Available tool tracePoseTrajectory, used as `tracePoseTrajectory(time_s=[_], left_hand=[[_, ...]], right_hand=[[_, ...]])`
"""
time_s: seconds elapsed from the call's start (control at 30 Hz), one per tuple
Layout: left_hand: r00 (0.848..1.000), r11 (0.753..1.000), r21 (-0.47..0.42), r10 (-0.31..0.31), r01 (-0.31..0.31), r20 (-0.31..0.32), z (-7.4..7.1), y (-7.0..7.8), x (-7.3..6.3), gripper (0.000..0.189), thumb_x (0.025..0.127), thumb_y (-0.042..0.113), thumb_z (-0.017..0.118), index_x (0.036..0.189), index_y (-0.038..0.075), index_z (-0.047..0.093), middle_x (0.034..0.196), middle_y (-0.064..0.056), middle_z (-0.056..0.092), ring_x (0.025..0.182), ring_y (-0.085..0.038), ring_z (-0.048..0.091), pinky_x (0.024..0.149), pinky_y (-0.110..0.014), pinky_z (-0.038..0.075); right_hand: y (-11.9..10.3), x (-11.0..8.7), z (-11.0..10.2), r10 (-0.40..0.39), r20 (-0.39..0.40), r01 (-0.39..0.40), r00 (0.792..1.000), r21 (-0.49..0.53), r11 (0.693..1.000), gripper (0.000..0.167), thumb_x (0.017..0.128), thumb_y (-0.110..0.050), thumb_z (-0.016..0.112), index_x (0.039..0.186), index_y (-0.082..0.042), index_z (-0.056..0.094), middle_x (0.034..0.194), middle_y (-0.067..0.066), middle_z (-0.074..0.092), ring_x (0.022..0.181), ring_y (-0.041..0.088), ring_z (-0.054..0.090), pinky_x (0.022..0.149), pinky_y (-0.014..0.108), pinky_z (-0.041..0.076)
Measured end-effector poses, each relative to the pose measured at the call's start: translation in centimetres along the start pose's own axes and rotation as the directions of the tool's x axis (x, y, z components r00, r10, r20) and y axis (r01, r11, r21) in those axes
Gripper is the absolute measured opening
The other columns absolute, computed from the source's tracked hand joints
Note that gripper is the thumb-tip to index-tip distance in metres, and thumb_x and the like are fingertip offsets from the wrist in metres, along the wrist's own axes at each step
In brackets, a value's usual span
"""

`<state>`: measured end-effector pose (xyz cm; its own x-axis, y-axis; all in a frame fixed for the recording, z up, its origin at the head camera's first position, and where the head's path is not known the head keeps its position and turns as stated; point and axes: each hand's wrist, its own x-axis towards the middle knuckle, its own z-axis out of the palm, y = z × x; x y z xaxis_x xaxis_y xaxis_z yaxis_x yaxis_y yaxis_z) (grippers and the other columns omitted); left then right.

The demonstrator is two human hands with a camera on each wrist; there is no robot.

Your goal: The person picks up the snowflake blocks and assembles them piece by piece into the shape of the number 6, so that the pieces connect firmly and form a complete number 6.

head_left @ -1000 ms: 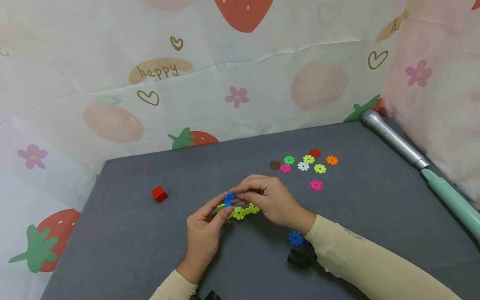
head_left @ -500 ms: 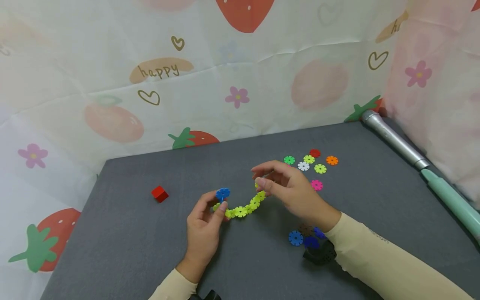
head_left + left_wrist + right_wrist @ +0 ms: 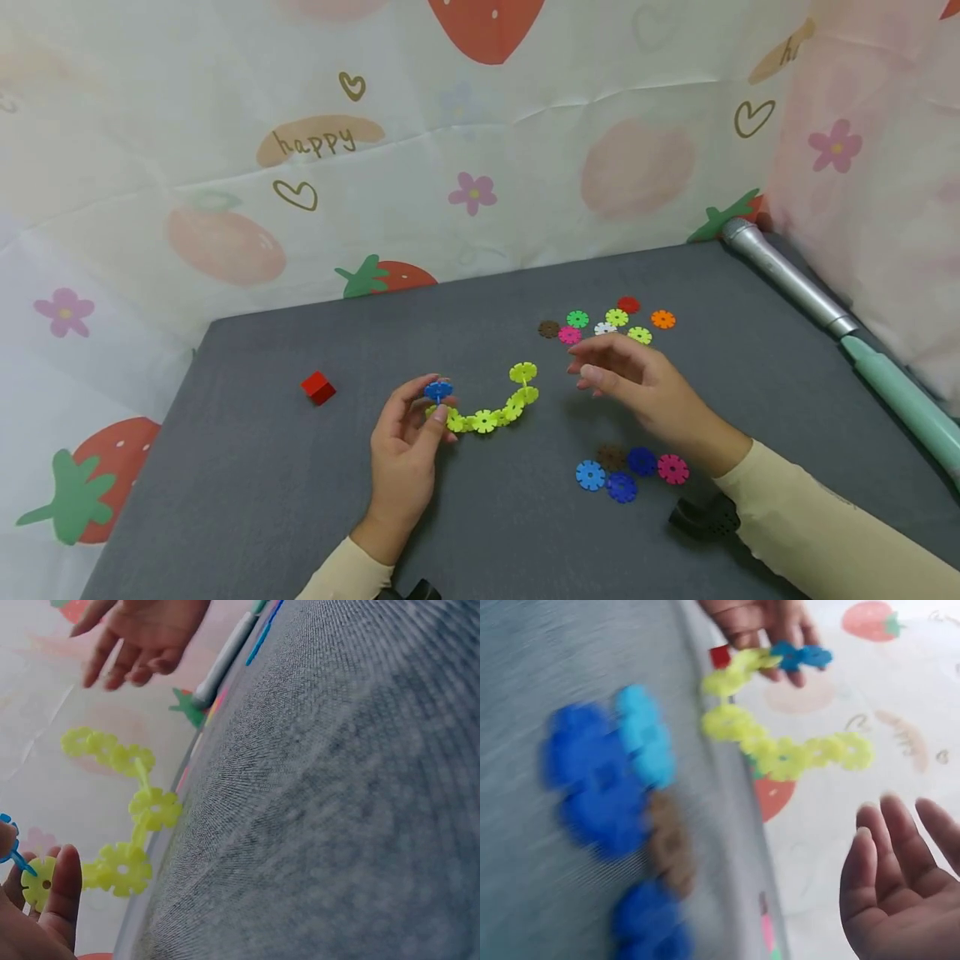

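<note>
My left hand (image 3: pixel 405 454) pinches the left end of a curved chain of yellow-green notched plastic discs (image 3: pixel 484 421). Blue linked discs (image 3: pixel 799 656) stick up from that held end. The chain's other end rises free on the right, above the table. My right hand (image 3: pixel 652 392) hovers to the right of the chain, apart from it, with fingers loosely extended and nothing in them. In the right wrist view, the right palm (image 3: pixel 911 907) shows bare. Below this hand lie loose notched discs: a light blue one (image 3: pixel 590 475), dark blue ones (image 3: pixel 622 487), a brown one (image 3: pixel 611 457) and a pink one (image 3: pixel 672 469).
More loose discs lie toward the back, including an orange one (image 3: pixel 663 319), a green one (image 3: pixel 577 319) and a brown one (image 3: pixel 549 329). A red cube (image 3: pixel 318 388) sits at left. A silver and mint-green microphone-like stick (image 3: pixel 795 279) lies along the right edge. Printed fabric hangs behind.
The right hand was working at the blue discs beside the left hand, then moved to the chain's free end. It has let go and drawn off rightward. The left hand keeps its hold.
</note>
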<state>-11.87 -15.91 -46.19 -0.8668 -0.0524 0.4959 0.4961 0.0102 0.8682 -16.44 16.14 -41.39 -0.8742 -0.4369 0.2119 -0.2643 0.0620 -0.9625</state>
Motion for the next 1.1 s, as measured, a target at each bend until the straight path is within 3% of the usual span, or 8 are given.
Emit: tracePoseTrajectory(time_s=[0.17, 0.33, 0.5, 0.67, 0.97, 1.1], left_hand=[[1.0, 1.0, -0.026, -0.007, 0.007, -0.006, 0.0, 0.0, 0.0, 0.034, 0.106, -0.01, 0.063, 0.14, -0.006, 0.062, 0.132, -0.025, 0.064, 0.108, -0.036, 0.07, 0.072, -0.03, 0.062], [1.0, 1.0, -0.004, -0.001, 0.001, -0.008, 0.1, 0.0, -0.1, 0.027, 0.108, -0.008, 0.061, 0.135, -0.006, 0.065, 0.123, -0.025, 0.067, 0.104, -0.039, 0.07, 0.073, -0.031, 0.062], [1.0, 1.0, 0.018, 0.005, -0.005, -0.011, 0.0, 0.0, 0.0, 0.022, 0.112, -0.002, 0.057, 0.131, -0.004, 0.069, 0.116, -0.035, 0.065, 0.1, -0.041, 0.07, 0.072, -0.033, 0.063], [1.0, 0.999, 0.049, -0.003, 0.004, -0.029, 0.0, 0.1, 0.0, 0.025, 0.114, -0.001, 0.053, 0.131, -0.003, 0.071, 0.113, -0.028, 0.07, 0.093, -0.033, 0.071, 0.072, -0.033, 0.063], [0.999, 0.998, 0.052, -0.019, 0.022, -0.047, 0.0, 0.1, -0.1, 0.023, 0.114, 0.0, 0.054, 0.131, -0.003, 0.07, 0.112, -0.026, 0.072, 0.089, -0.034, 0.072, 0.071, -0.033, 0.063], [0.998, 0.999, 0.047, -0.009, 0.012, -0.06, 0.0, 0.0, -0.1, 0.022, 0.113, 0.0, 0.057, 0.131, -0.003, 0.069, 0.111, -0.032, 0.071, 0.091, -0.033, 0.073, 0.069, -0.033, 0.063]], right_hand=[[1.9, -1.0, -0.7, 0.031, 0.121, -0.029, 0.992, -0.013, 0.999, 0.037, 0.112, -0.011, 0.063, 0.144, 0.006, 0.059, 0.133, 0.027, 0.064, 0.122, 0.046, 0.063, 0.096, 0.035, 0.057], [3.6, -1.4, -1.2, 0.072, 0.301, -0.034, 0.951, -0.131, 0.991, 0.038, 0.109, -0.016, 0.07, 0.144, -0.002, 0.063, 0.132, 0.013, 0.068, 0.122, 0.032, 0.064, 0.099, 0.036, 0.055], [3.9, -1.4, -1.6, 0.045, 0.439, 0.07, 0.898, -0.243, 0.968, 0.041, 0.099, -0.026, 0.085, 0.136, -0.013, 0.071, 0.132, -0.001, 0.067, 0.125, 0.023, 0.06, 0.106, 0.035, 0.048], [3.6, -1.5, -1.5, 0.034, 0.506, 0.15, 0.862, -0.317, 0.937, 0.03, 0.096, -0.03, 0.088, 0.122, -0.021, 0.077, 0.126, -0.006, 0.06, 0.12, 0.018, 0.054, 0.101, 0.035, 0.048], [3.4, -1.6, -1.2, 0.056, 0.498, 0.138, 0.865, -0.344, 0.929, 0.016, 0.097, -0.028, 0.087, 0.106, -0.027, 0.073, 0.11, -0.012, 0.064, 0.105, 0.018, 0.054, 0.089, 0.034, 0.049], [3.4, -1.5, -0.9, 0.059, 0.457, 0.106, 0.887, -0.328, 0.939, 0.013, 0.1, -0.029, 0.084, 0.098, -0.027, 0.071, 0.1, -0.011, 0.065, 0.096, 0.018, 0.057, 0.084, 0.033, 0.05]])
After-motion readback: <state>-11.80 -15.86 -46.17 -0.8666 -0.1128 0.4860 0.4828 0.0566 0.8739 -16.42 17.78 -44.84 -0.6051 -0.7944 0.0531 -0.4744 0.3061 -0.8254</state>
